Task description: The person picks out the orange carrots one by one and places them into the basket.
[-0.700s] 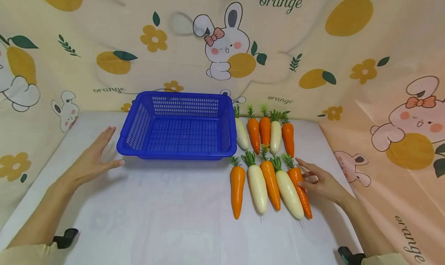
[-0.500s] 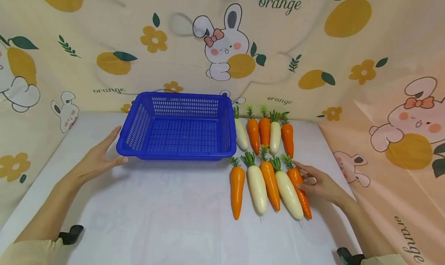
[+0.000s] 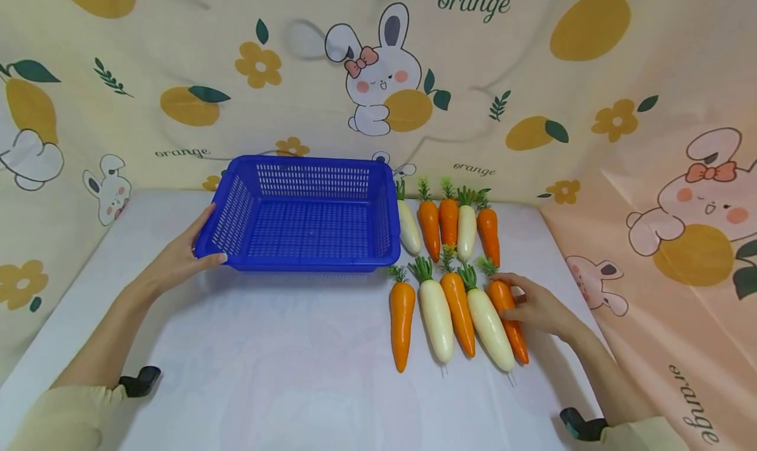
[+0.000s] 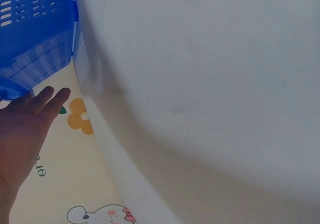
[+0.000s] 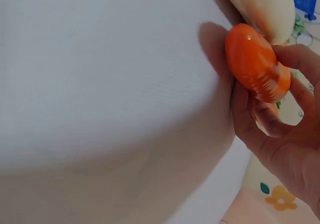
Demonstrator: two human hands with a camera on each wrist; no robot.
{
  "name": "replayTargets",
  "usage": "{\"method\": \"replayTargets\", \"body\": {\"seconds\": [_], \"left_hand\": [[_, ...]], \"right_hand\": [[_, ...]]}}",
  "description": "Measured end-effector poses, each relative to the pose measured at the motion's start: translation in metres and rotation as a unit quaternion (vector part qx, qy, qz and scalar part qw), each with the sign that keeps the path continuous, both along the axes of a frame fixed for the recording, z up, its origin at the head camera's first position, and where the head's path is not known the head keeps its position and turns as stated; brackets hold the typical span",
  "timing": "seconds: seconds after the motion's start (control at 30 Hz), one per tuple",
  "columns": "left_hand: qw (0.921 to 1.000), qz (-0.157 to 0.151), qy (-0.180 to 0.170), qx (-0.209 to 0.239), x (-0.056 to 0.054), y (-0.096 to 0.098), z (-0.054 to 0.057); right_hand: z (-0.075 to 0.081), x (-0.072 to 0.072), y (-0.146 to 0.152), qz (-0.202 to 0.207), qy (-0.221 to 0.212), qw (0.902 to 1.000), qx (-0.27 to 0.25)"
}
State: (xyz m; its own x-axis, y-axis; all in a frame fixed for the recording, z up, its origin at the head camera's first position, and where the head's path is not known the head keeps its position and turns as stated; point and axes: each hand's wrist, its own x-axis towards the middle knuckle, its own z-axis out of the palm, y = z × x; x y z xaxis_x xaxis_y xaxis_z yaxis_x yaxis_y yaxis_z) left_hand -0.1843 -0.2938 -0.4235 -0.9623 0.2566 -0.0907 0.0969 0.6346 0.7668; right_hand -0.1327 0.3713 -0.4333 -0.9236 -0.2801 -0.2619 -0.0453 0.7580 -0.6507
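Note:
My right hand holds the orange carrot at the right end of the front row, thumb on one side and fingers on the other. In the right wrist view this carrot shows its blunt orange end, beside a white radish. At the left end of the blue plastic basket, my left hand touches the rim. Its thumb lies at the near corner and its fingers reach along the left side. The left wrist view shows its fingers nearly straight, just under the basket's rim.
Several carrots and white radishes lie in two rows right of the basket, among them a front carrot, a front radish and a back carrot. A printed cloth hangs behind the white table.
My left hand has moved right and forward to the basket's left rim. My right-hand fingers have closed around the carrot, whose tip has shifted slightly.

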Motion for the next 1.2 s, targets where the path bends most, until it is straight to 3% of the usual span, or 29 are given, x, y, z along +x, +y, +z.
{"method": "replayTargets", "body": {"seconds": [0.2,0.43,0.63,0.9,1.0,1.2], "left_hand": [[0.9989,-0.002,-0.03,0.035,-0.003,0.001,0.0],[0.9967,-0.001,-0.057,0.057,-0.006,0.001,0.001],[0.9959,-0.002,-0.065,0.064,-0.008,0.003,0.0],[0.9947,0.002,-0.065,0.079,-0.009,0.007,0.0],[0.9946,0.006,-0.066,0.081,-0.01,0.009,0.001],[0.9944,0.007,-0.071,0.078,-0.012,0.01,0.001]], "right_hand": [[0.006,-0.008,0.001,-0.01,-0.036,0.9972,-0.065],[0.028,-0.025,-0.01,0.003,-0.023,0.9911,-0.131],[0.05,-0.044,-0.032,0.013,0.006,0.9907,-0.136],[0.072,-0.074,-0.076,0.032,0.022,0.9948,-0.094],[0.079,-0.082,-0.093,0.047,0.023,0.9931,-0.105],[0.086,-0.101,-0.13,0.037,0.017,0.9886,-0.145]]}}
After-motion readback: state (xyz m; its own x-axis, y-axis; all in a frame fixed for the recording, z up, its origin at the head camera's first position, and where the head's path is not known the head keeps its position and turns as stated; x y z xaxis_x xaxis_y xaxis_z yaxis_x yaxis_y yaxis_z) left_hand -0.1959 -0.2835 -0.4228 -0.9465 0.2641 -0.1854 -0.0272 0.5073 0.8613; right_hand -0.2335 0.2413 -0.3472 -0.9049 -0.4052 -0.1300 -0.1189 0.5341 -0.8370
